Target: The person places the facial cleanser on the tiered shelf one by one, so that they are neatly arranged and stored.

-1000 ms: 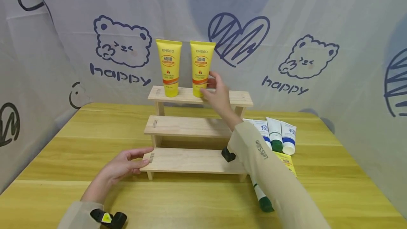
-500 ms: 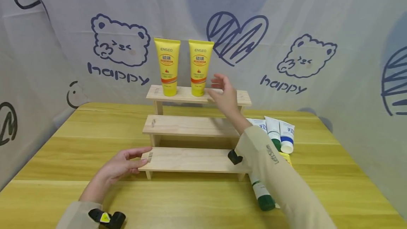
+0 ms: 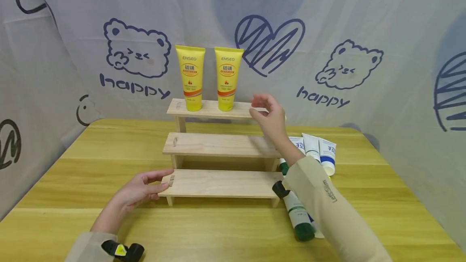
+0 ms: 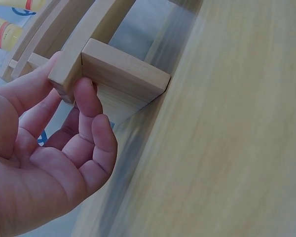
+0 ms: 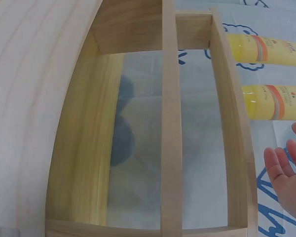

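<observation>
Yellow squeeze tubes with orange bands, one at left (image 3: 191, 78) and one at right (image 3: 227, 79), stand upright, caps down and apart, on the top shelf of a pale wooden three-tier rack (image 3: 222, 183). The left hand (image 3: 140, 189) pinches the left end of its lowest shelf. The right hand (image 3: 271, 118), empty with loosely bent fingers, hovers near the top shelf's right end. White tubes (image 3: 327, 155) (some partly hidden by the beige sleeve (image 3: 324, 201)) lie on the yellowish wood-grain table (image 3: 204, 233), right of the rack.
</observation>
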The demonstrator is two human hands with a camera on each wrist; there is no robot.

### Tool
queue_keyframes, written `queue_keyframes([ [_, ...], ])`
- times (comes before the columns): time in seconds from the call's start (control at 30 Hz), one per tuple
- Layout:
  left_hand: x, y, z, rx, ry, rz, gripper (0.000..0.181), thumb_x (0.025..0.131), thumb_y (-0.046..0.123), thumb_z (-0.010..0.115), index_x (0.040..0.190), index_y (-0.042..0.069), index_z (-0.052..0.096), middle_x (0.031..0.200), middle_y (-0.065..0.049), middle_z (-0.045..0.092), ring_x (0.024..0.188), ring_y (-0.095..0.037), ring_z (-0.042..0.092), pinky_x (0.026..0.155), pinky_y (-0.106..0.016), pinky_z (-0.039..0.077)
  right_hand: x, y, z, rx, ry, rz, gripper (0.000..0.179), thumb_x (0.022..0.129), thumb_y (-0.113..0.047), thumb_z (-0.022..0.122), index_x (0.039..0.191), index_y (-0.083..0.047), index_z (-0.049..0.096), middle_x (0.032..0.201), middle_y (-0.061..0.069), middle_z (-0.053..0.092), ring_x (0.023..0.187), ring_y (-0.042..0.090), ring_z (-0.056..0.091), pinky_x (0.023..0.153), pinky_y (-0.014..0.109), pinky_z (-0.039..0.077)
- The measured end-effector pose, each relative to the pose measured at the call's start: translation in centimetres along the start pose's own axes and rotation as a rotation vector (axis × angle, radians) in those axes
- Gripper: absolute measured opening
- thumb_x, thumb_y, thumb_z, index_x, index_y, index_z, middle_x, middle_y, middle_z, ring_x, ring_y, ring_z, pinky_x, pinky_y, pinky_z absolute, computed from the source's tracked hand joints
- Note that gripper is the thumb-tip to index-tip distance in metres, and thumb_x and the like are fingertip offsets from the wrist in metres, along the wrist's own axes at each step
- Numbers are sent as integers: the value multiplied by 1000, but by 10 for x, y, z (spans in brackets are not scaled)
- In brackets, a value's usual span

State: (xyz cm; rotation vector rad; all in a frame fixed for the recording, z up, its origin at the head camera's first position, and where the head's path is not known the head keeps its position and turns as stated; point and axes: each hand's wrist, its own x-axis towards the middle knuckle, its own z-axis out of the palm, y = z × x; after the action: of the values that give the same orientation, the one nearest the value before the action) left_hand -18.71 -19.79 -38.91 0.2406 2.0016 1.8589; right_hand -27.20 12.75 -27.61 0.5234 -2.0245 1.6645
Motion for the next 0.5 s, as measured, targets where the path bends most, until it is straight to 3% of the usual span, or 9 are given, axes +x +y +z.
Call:
queue_keyframes([
  [0.27,-1,-1,0,-14,-1,-8,50,85,17,62,129,1,45,131,-20,34,81,-13,50,65,-26,46,-13,1,-13,-39,9,-11,22,81,5,59,102,5,56,99,16,59,91,21,55,76,27,47],
  [0.5,0,0,1,-19,-2,-10,51,85,17,63,130,1,45,133,-23,30,81,-13,49,64,-26,46,-27,-4,-27,-59,-14,35,19,82,3,60,101,6,57,101,17,60,92,22,56,79,25,45],
])
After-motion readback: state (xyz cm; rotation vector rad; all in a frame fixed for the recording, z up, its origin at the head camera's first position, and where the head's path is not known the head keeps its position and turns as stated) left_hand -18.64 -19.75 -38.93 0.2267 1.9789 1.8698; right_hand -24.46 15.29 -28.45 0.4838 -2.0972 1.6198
